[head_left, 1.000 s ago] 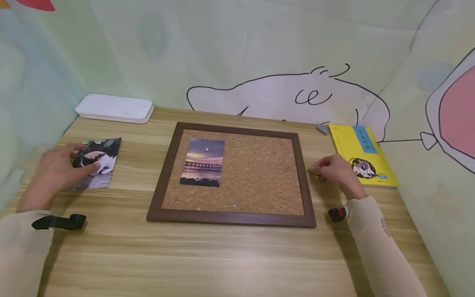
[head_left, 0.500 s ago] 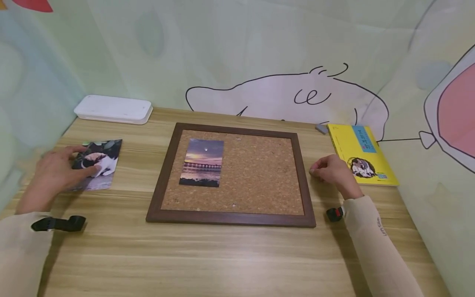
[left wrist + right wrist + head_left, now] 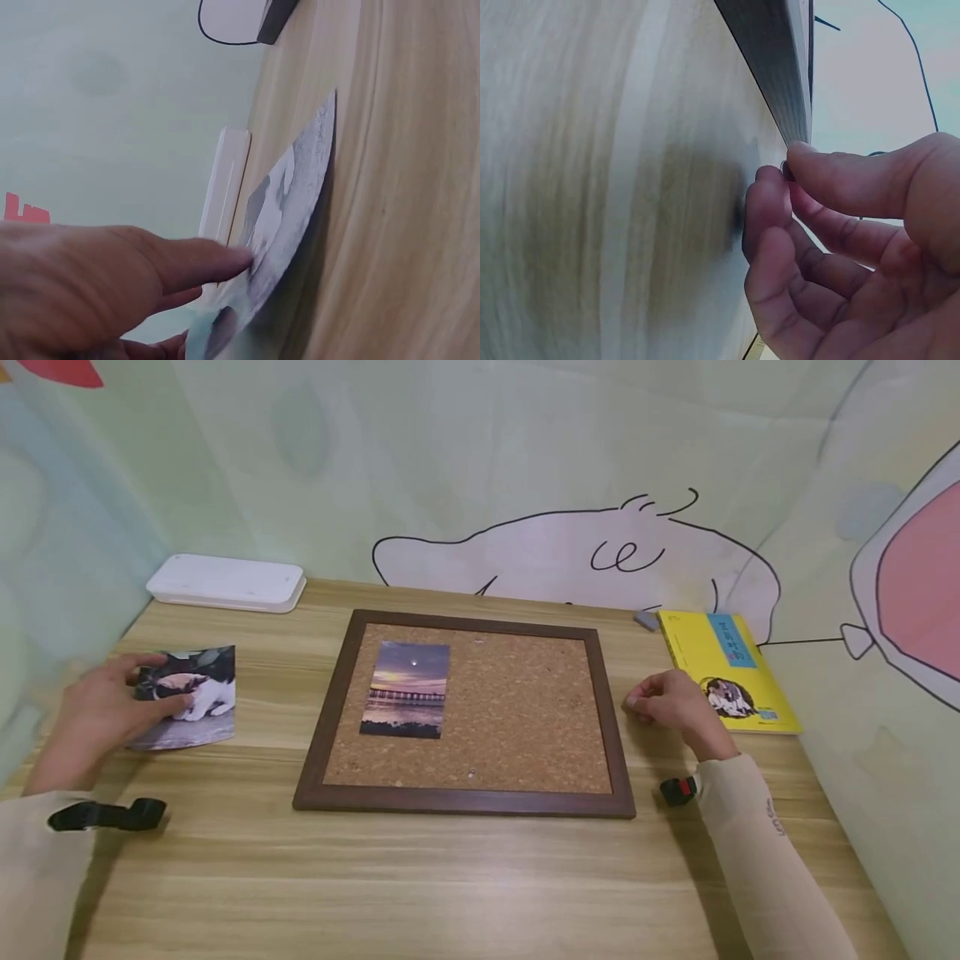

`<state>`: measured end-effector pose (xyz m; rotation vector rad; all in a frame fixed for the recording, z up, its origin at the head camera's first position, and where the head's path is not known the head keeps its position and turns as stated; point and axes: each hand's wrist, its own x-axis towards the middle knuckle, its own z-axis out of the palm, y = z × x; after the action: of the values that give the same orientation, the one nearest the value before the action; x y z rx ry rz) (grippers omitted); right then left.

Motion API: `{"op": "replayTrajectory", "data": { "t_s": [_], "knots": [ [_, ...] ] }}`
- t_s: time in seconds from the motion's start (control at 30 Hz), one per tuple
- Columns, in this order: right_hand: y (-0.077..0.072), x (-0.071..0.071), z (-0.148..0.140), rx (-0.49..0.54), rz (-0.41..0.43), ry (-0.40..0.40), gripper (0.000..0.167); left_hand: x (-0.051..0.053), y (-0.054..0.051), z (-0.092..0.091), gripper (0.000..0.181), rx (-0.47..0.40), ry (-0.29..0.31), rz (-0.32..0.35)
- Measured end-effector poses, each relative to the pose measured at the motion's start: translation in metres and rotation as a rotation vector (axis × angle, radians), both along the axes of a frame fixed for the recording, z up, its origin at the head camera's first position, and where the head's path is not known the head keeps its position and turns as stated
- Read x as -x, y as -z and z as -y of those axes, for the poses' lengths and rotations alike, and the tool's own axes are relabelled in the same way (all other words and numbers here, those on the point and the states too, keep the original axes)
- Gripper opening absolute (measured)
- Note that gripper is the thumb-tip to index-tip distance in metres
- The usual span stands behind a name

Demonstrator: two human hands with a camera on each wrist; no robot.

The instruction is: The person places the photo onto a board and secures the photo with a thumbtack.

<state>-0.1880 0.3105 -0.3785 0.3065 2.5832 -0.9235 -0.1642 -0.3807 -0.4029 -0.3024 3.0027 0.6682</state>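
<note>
On the left of the table, my left hand (image 3: 105,710) grips a photo of a black-and-white cat (image 3: 206,700) by its left side. The thumb lies on the picture face, and the photo is bent, with an edge raised off the table in the left wrist view. My right hand (image 3: 673,706) is just right of the framed corkboard (image 3: 517,718). Its thumb and index finger pinch a tiny dark thing, seemingly a pushpin (image 3: 787,171), mostly hidden by the fingertips. A sunset pier photo (image 3: 406,693) is pinned on the left part of the cork.
Clear pushpins are in the cork, one near the bottom (image 3: 472,772) and one near the top (image 3: 478,642). A white case (image 3: 227,581) stands at the back left. A yellow book (image 3: 720,652) and a small grey block (image 3: 646,620) lie at the back right, before the wall.
My left hand has drawn the cat photo slightly left and toward me, and the photo now bends and turns a little. The right hand has stayed almost still.
</note>
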Motion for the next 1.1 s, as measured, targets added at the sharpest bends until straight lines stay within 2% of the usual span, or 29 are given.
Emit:
{"op": "replayTrajectory", "data": {
  "t_s": [0.23, 0.4, 0.67, 0.77, 0.93, 1.1],
  "knots": [
    [-0.005, 0.000, 0.000, 0.035, -0.030, 0.052, 0.029, -0.004, -0.007, -0.003, 0.062, -0.088, -0.086, -0.036],
    [-0.009, 0.001, 0.001, 0.083, -0.040, 0.073, 0.033, -0.007, -0.019, -0.013, 0.060, -0.142, -0.102, -0.093],
    [-0.016, 0.000, 0.010, 0.102, -0.075, 0.069, 0.034, -0.002, -0.035, -0.037, 0.057, -0.202, -0.076, -0.204],
    [-0.018, -0.001, 0.013, 0.103, -0.087, 0.064, 0.033, 0.001, -0.040, -0.044, 0.056, -0.228, -0.052, -0.222],
    [-0.021, -0.001, 0.018, 0.110, -0.115, 0.063, 0.030, 0.008, -0.047, -0.061, 0.058, -0.287, -0.007, -0.201],
    [-0.021, -0.001, 0.024, 0.127, -0.147, 0.036, 0.032, 0.018, -0.052, -0.087, 0.057, -0.332, 0.030, -0.191]
  ]
}}
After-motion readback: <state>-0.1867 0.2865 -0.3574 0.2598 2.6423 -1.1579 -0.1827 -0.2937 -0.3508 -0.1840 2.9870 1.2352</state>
